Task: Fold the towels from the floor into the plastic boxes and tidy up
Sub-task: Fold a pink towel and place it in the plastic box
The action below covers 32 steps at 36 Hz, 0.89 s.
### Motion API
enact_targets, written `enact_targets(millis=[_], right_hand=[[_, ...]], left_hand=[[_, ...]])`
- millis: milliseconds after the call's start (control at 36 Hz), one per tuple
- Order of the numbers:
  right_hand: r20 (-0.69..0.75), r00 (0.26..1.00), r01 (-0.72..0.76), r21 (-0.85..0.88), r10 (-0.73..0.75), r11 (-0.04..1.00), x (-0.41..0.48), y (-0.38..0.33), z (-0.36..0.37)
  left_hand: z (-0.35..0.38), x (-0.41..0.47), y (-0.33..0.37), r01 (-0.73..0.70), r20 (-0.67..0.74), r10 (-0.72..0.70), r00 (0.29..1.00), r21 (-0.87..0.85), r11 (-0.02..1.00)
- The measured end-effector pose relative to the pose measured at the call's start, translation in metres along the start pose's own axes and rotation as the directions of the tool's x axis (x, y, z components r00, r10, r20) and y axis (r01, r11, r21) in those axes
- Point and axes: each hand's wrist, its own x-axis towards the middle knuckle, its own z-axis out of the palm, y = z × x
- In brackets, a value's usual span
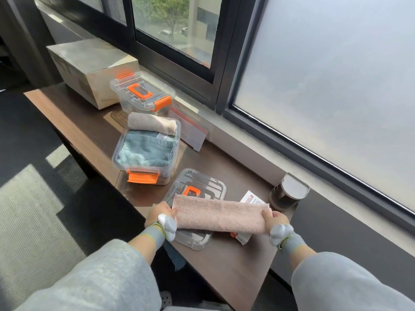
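A folded pink towel (219, 213) is stretched between my hands above a clear box lid (197, 182) with an orange handle. My left hand (160, 213) grips the towel's left end and my right hand (275, 217) grips its right end. Beyond the lid stands an open clear plastic box (143, 173) with orange latches, holding a folded blue-grey towel (144, 149) and a rolled beige towel (151, 123) on its far rim. A second clear box (142, 92) with its lid shut stands further back.
All of this sits on a dark wooden bench (226, 265) along the window. A cardboard box (92, 68) stands at the far end, a clear sign holder (190, 129) leans by the sill, a grey round fixture (288, 194) and a white packet (250, 199) lie at right. Grey carpet lies to the left.
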Motion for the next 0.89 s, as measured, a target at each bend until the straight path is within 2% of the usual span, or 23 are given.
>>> enact_targets(millis=[83,194,250,306,417,528,639,750,833,889], right_hand=[[-0.027,0.999,0.019,-0.005,-0.019,1.000,-0.004,0.001,0.001],[0.015,1.000,-0.008,0.043,0.007,0.999,-0.009,0.006,0.001],[0.013,1.000,-0.019,0.079,0.018,0.997,-0.009,0.007,0.001],[0.005,1.000,-0.012,0.146,0.012,0.989,-0.010,0.008,0.002],[-0.010,0.999,-0.038,0.320,0.043,0.947,-0.014,0.006,0.001],[0.001,1.000,-0.022,0.387,0.023,0.922,-0.012,0.005,-0.002],[0.033,0.999,0.002,0.410,-0.017,0.912,-0.014,0.004,-0.005],[0.059,0.997,0.020,0.489,-0.056,0.872,-0.016,-0.007,-0.009],[0.086,0.993,0.014,0.572,-0.077,0.820,-0.019,-0.025,-0.010],[0.115,0.989,0.007,0.609,-0.097,0.793,-0.025,-0.041,-0.007]], left_hand=[[0.000,0.000,0.002,-0.024,-0.033,0.025,0.999,0.019,1.000],[0.009,-0.003,0.008,-0.109,-0.242,0.126,0.962,0.083,0.991],[0.018,-0.005,0.015,-0.182,-0.290,0.207,0.934,0.112,0.977],[0.029,-0.005,0.023,-0.265,-0.239,0.298,0.924,0.161,0.951],[0.052,-0.006,0.033,-0.405,0.029,0.408,0.912,0.207,0.890],[0.066,-0.007,0.033,-0.464,0.168,0.433,0.886,0.299,0.834],[0.066,-0.008,0.035,-0.457,0.273,0.375,0.886,0.378,0.805],[0.061,-0.016,0.045,-0.428,0.246,0.363,0.899,0.306,0.851],[0.054,-0.022,0.056,-0.401,0.071,0.395,0.916,0.101,0.911],[0.047,-0.028,0.061,-0.405,-0.038,0.404,0.914,-0.034,0.914]])
